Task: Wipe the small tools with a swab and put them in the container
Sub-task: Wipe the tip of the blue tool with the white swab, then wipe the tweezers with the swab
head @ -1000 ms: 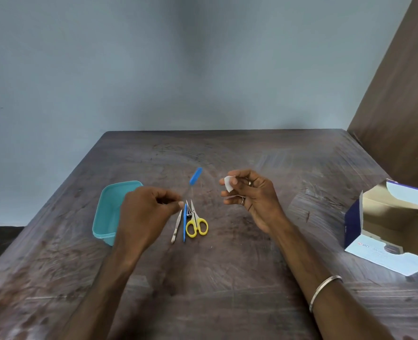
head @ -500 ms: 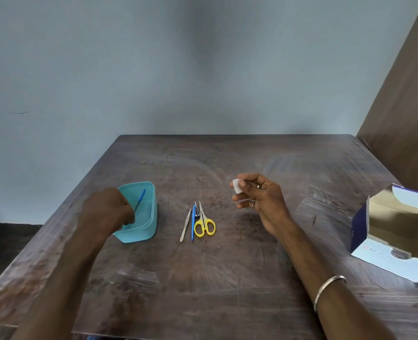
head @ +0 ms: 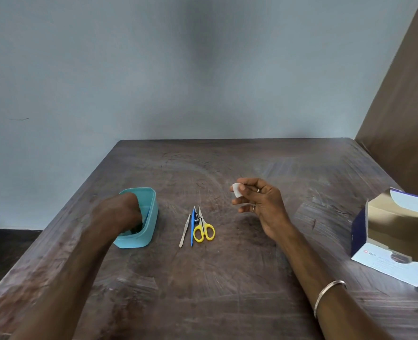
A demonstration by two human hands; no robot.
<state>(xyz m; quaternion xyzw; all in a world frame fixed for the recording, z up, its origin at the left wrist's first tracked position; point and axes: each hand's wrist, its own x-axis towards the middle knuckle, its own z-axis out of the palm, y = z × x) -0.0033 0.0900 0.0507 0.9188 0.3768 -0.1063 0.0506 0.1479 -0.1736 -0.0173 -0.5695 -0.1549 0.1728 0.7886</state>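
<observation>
The left hand (head: 122,212) was sunk into the teal container (head: 151,217), knuckles up, its fingers hidden below the rim; whether they were spread or pinching a tool could not be told from this angle. The right hand (head: 257,204) hung above the table (head: 227,290), well right of the tools, with thumb and forefinger pinching a small white swab (head: 236,189) and the other fingers loosely curled beneath it.

Between the hands, just right of the container, the unwiped tools lay side by side and nearly touching: a slim metal file (head: 184,230) on the left, a thin blue tool (head: 192,228) next to it, what looked like a small metal clipper (head: 197,215) at the far end of the row, and yellow-handled scissors (head: 203,229) on the right.

All of these looked light and stiff. The bare metal would likely be slippery under a damp swab, and the thin ones lay flat enough that a fingertip pinch at mid-length seemed the surest hold. The scissors would be best taken by the yellow loops, keeping clear of the pointed blades. The swab itself seemed soft and limp, good only for light pressure.

At the right edge of the table, well apart from everything else, stood an open cardboard box (head: 394,241).
</observation>
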